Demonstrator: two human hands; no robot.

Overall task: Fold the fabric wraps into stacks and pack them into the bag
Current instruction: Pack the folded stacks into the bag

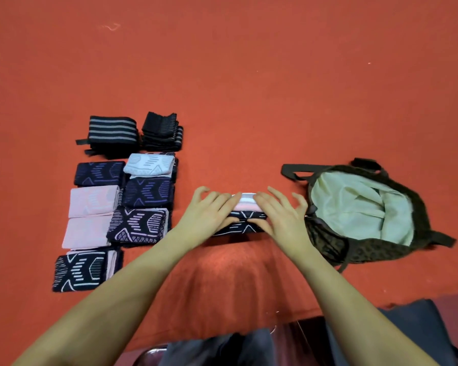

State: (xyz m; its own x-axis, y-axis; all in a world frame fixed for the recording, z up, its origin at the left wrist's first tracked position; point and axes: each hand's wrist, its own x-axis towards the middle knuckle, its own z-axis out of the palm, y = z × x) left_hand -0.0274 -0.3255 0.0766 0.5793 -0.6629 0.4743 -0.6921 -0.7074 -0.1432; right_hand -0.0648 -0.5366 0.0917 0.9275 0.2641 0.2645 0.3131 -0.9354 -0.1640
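The light is even and fairly bright, coming from above, with no strong glare. Soft short shadows lie under the hands (pixel 249 215) and beside the bag (pixel 328 249). The red cloth (pixel 249 88) looks a little darker toward the corners. Wide-angle distortion bends the edges. The fingertips are slightly blurred.

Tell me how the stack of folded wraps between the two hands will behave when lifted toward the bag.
The stack looks soft, so it will probably sag unless squeezed from both sides. Its separate layers may slide apart. It is probably light, being just fabric.
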